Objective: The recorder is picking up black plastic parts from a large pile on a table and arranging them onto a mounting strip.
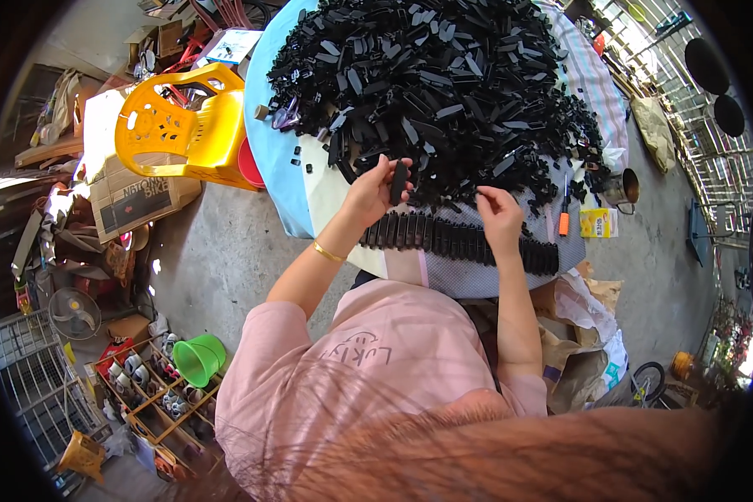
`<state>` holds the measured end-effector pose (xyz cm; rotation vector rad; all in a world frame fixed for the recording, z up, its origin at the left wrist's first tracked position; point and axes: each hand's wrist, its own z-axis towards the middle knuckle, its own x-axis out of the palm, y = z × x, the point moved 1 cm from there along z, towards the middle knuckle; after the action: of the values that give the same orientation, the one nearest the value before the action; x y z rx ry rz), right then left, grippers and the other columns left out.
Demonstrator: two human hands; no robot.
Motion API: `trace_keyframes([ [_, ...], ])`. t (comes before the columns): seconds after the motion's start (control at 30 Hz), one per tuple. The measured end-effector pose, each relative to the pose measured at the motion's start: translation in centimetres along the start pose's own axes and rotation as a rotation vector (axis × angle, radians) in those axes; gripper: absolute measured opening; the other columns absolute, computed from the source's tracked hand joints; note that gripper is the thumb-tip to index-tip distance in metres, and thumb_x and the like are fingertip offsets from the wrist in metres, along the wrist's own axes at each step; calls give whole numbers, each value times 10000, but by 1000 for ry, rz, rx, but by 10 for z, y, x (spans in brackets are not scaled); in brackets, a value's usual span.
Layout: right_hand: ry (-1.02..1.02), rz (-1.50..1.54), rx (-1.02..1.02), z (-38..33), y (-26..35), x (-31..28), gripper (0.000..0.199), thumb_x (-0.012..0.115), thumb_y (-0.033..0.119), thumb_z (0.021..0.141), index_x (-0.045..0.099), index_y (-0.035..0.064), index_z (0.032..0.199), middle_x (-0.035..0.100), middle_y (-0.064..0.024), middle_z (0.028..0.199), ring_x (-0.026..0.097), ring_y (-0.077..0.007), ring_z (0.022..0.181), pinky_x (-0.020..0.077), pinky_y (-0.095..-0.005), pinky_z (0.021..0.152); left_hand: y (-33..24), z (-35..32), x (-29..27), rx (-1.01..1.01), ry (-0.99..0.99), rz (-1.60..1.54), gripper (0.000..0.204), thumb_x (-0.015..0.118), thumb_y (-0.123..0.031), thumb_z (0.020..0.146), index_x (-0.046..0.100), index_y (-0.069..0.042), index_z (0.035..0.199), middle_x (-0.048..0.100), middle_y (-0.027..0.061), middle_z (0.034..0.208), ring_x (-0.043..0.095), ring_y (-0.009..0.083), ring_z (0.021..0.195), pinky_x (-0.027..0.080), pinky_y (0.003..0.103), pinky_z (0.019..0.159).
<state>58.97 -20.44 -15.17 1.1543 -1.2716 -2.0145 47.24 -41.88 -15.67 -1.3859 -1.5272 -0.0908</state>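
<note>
My left hand (376, 194) grips a long, flat black plastic piece (399, 182), held upright between thumb and fingers over the near side of the round table. To its right, my right hand (502, 219) has its thumb and fingertips pinched together just above the pile's near edge. Whatever it may hold is too small to make out. A large heap of loose black plastic pieces (427, 84) covers most of the table. Between me and the heap, a row of similar black pieces (427, 234) stands side by side along the near edge, passing under my right wrist.
An orange-handled screwdriver (564, 222) and a yellow packet (598, 223) lie at the table's right edge, near a metal cup (623, 191). A yellow plastic chair (201, 125) stands to the left, by a cardboard box (134, 188). Paper sacks (573, 343) sit below at right.
</note>
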Motion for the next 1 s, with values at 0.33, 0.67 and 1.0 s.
trace_keyframes([
  [0.33, 460, 383, 41, -16, 56, 20, 115, 538, 21, 838, 560, -9, 947, 595, -108, 1045, 588, -143, 891, 488, -262, 728, 24, -39, 37, 7, 74, 283, 355, 412, -276, 947, 446, -19, 1189, 546, 112, 970, 600, 178, 694, 497, 245, 574],
  [0.67, 157, 193, -30, -34, 72, 19, 81, 600, -5, 788, 614, -14, 868, 624, -85, 807, 618, -145, 697, 494, -240, 593, 25, -48, 21, -145, 225, 81, 329, 493, -134, 913, 451, -28, 1222, 617, 87, 986, 643, 147, 665, 488, 192, 485],
  [1.0, 22, -300, -512, -33, 90, 16, 163, 643, -38, 670, 619, 7, 825, 601, -107, 779, 592, -265, 671, 494, -318, 586, 35, -64, 39, -89, 173, 437, 408, 504, -164, 912, 414, -112, 1307, 519, -34, 626, 487, 52, 475, 313, 172, 398],
])
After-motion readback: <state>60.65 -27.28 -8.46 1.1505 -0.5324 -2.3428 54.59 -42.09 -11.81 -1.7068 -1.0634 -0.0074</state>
